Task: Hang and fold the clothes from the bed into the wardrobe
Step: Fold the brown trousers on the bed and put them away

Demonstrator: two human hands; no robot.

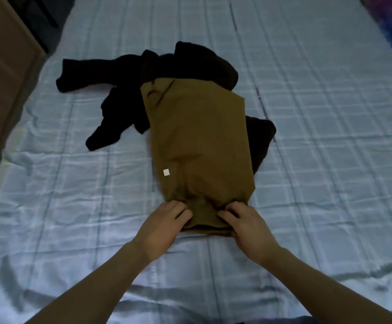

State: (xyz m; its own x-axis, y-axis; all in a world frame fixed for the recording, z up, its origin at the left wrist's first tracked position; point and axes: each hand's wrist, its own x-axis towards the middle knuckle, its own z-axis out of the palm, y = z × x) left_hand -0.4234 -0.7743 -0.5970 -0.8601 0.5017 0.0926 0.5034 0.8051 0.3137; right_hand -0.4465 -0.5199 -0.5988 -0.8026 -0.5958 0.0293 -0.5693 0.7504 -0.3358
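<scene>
Two bare arms, uncovered from the frame's edge to the fingertips.
The left forearm lies toward 7 o'clock and ends in the left hand. The right forearm lies toward 5 o'clock and ends in the right hand. Both forearms are slender and smooth, with skin showing along their whole visible length, wrists included. The light is dim and the picture soft, so nails and fine marks on the fingers cannot be made out.
</scene>
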